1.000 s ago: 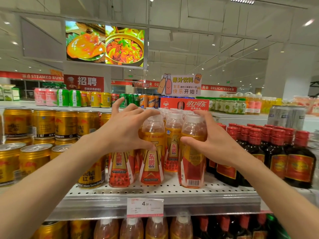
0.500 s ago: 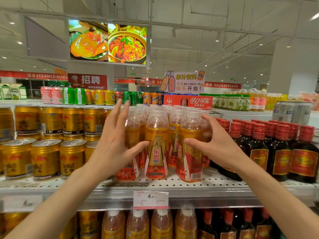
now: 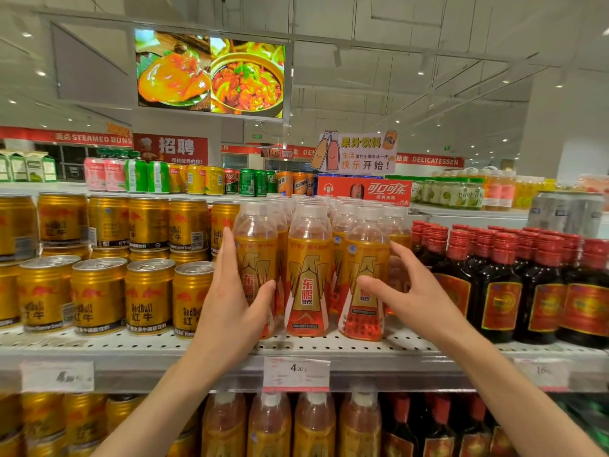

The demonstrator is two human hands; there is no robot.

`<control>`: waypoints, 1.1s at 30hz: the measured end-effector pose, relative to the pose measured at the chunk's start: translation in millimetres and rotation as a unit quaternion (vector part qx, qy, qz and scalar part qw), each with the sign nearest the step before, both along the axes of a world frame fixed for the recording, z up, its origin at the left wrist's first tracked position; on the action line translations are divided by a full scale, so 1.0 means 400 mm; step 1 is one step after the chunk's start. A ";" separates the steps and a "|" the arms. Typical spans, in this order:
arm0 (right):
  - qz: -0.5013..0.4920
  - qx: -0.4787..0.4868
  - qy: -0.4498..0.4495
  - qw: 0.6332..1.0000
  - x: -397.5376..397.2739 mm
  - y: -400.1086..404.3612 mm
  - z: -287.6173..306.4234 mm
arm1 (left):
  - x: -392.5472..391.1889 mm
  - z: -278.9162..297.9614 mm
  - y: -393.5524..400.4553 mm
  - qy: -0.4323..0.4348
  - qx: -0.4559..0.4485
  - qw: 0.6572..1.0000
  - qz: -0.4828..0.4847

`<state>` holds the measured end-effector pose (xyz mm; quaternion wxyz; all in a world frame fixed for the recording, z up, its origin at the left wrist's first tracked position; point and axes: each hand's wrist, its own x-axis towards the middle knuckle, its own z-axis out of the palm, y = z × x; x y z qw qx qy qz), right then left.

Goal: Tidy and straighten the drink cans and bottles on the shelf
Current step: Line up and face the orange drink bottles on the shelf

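1. We see three front orange energy-drink bottles at the front edge of the perforated shelf (image 3: 412,344): left bottle (image 3: 255,258), middle bottle (image 3: 308,275), right bottle (image 3: 364,278), upright and just beside one another, with more rows behind.
2. We judge them full, so fairly heavy, with stiff plastic walls and a glossy, possibly slippery sleeve label; the wide labelled body offers the best hold, not the narrow cap.
3. The left hand (image 3: 230,305) reaches up from below, fingers straight against the left bottle's outer side, thumb across its label.
4. The right hand (image 3: 412,291) has its fingers spread and loosely bent round the right bottle's outer side, thumb at its label; we cannot tell whether it grips firmly.
5. Gold Red Bull cans (image 3: 148,291) stand left, dark red-capped bottles (image 3: 501,285) right.
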<state>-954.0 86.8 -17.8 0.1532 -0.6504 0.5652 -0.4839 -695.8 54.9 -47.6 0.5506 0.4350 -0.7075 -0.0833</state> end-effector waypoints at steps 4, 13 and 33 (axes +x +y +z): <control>-0.065 -0.032 -0.026 0.997 0.029 -0.005 -0.034 | -0.011 -0.004 0.002 -0.003 -0.006 1.000 0.000; -0.074 -0.053 -0.028 0.995 0.083 -0.010 -0.042 | -0.036 -0.008 0.003 0.010 -0.031 0.999 0.019; -0.062 -0.044 -0.065 0.995 0.081 0.016 -0.051 | -0.035 -0.020 0.004 0.083 0.010 0.996 -0.012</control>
